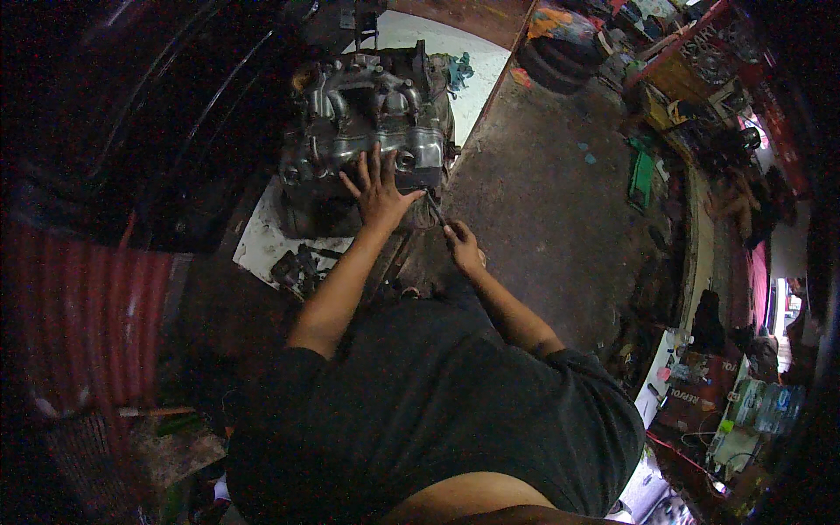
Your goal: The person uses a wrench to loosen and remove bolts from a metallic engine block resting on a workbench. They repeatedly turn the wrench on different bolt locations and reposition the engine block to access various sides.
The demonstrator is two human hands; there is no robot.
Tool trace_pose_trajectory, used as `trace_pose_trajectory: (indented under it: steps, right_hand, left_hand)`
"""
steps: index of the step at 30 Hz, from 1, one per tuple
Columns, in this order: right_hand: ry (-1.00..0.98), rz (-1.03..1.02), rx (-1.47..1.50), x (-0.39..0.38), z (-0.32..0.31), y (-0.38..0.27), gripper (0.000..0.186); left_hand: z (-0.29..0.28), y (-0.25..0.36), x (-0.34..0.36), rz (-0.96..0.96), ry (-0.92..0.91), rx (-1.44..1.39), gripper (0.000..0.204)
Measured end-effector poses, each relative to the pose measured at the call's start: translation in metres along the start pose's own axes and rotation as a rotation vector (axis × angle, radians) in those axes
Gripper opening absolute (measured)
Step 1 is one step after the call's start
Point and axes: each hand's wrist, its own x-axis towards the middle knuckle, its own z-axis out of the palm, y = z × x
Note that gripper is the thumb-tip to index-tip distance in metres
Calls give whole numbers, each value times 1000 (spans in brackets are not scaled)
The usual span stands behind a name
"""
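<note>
A greasy metal engine (337,144) with a silvery cover sits in front of me on a white board (481,61). My left hand (381,201) lies with spread fingers on the near side of its cover, the thumb pointing right. Closed around the handle of a slim metal hand tool (435,209) is my right hand (465,249). The tool slants up and left, and its far end meets the engine's near right corner, close to my left thumb. The small end is too dark to tell its exact kind.
Dark metal parts (302,267) lie on the board's near left corner. A dark car body (175,96) fills the upper left, above red corrugated sheeting (87,324). Across the concrete floor (560,192) are a tyre (551,66), a green tray (641,179) and cluttered shelving.
</note>
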Motion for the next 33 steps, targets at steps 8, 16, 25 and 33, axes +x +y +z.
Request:
trace_pose_trajectory:
  steps: [8,16,25,33]
  right_hand:
    - [-33,45,-92,-3,-3,-24,37]
    - [-15,137,136,-4,15,-18,31]
    - [-257,130,-245,27,-16,-11,36]
    - [-363,-154,-1015,63,-92,-148,43]
  left_hand:
    - [1,1,-1,16,61,-9,122]
    - [6,-2,-2,12,91,-9,126]
    - [3,4,0,26,80,-8,127]
    - [3,-2,-4,25,70,-55,119]
